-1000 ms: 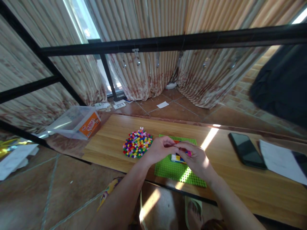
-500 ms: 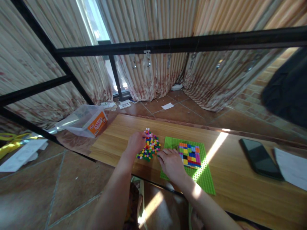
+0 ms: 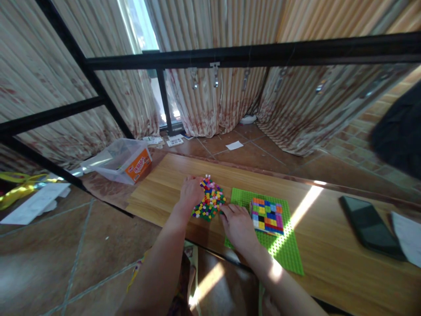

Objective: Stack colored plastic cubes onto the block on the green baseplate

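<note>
My left hand (image 3: 190, 192) rests on the left side of a pile of small coloured bricks (image 3: 211, 202) on a wooden board (image 3: 322, 245), fingers curled over the bricks. My right hand (image 3: 237, 221) lies palm down at the pile's right edge, fingers stretched toward the bricks, partly over the near left corner of a green baseplate (image 3: 283, 250). A square block of multicoloured bricks (image 3: 267, 216) stands on that baseplate, just right of my right hand.
A clear plastic box with an orange label (image 3: 123, 160) sits left of the board. A black phone (image 3: 371, 227) and white paper (image 3: 409, 236) lie at the right. Black metal bars (image 3: 250, 53) cross in front of curtains. Tiled floor lies below.
A second ago both hands met over the baseplate, pinching small bricks. They have since moved left to the loose pile, uncovering the brick block. The camera has panned left.
</note>
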